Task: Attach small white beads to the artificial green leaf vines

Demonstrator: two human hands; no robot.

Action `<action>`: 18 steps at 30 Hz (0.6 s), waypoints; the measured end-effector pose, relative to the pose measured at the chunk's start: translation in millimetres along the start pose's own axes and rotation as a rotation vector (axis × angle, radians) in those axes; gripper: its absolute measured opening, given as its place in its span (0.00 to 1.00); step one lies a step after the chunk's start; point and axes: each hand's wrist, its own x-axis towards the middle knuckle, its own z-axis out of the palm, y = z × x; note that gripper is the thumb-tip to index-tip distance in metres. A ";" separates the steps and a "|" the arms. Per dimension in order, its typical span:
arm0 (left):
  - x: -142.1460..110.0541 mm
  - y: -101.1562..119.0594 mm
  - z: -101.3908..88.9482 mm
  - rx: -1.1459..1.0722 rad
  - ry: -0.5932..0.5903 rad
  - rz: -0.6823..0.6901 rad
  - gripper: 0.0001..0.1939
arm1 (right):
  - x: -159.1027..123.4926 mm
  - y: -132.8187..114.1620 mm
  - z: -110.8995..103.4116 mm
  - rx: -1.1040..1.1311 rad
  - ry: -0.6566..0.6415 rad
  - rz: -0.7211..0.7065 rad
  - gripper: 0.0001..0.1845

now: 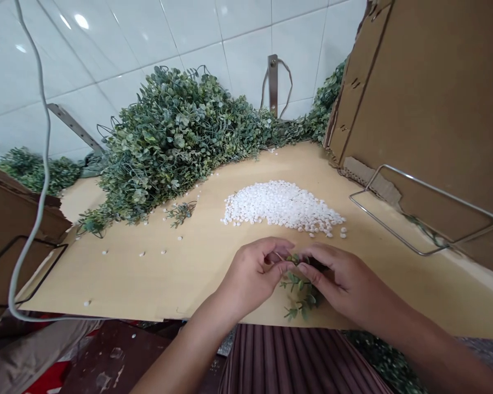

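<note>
A small sprig of artificial green leaves (302,293) is held between my two hands near the table's front edge, its leafy end hanging down. My left hand (261,268) pinches at its top with thumb and fingers. Close against it, my right hand (332,268) also grips the sprig, thumb tip almost meeting the left thumb. Whether a small piece sits between the fingertips is hidden. Just beyond the hands lies a heap of small white plastic pieces (279,202).
A large pile of artificial greenery (176,131) fills the back left, with a loose sprig (181,212) beside it. A cardboard box (431,109) and a metal wire frame (427,208) stand right. A white cable (45,148) hangs at left. Several white pieces lie scattered on the tan tabletop (148,279).
</note>
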 end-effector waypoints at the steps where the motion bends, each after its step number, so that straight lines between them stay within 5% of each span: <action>1: 2.3 -1.2 -3.3 0.044 0.021 0.001 0.11 | -0.6 1.3 -0.2 -0.011 0.004 0.006 0.11; 7: 40.7 -13.9 -27.9 0.618 0.155 0.006 0.10 | 1.3 5.5 -0.4 0.033 0.023 0.048 0.13; 11: 64.1 -21.0 -30.0 0.879 0.093 -0.004 0.12 | 3.7 6.2 4.0 0.071 0.041 0.073 0.14; 18: 60.7 -20.7 -29.9 0.832 0.158 0.016 0.10 | 1.0 10.5 8.2 0.211 0.089 0.133 0.14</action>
